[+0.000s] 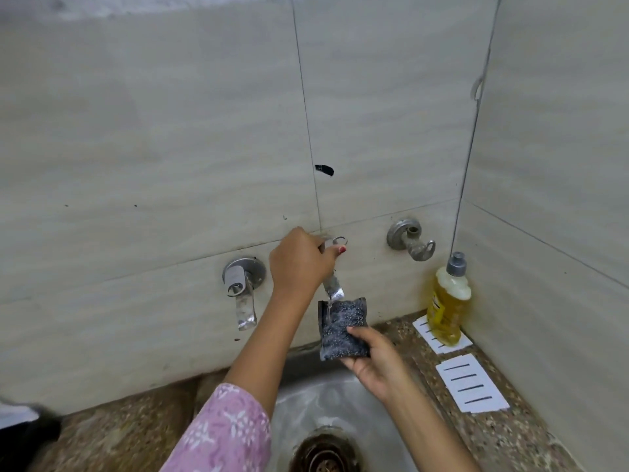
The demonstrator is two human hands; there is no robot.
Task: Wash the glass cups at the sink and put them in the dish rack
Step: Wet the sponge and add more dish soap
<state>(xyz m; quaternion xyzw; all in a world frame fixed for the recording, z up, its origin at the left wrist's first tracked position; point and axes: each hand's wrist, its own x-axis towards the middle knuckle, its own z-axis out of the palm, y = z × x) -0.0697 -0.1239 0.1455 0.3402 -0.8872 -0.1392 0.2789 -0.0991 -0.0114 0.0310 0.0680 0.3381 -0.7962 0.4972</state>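
Tiled wall (170,131) backs the sink (306,400), where the left hand (299,264) curls its fingers round the tap (334,288). At six o'clock under its spout, the right hand (374,361) pinches an upright sponge (340,330).

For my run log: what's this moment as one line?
left hand: grips tap | right hand: holds scrubber under tap | soap bottle: on counter, right corner

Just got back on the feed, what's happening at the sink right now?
The left hand grips the middle tap; water runs from it onto a dark scrub pad that the right hand holds over the sink. No glass cups are in view.
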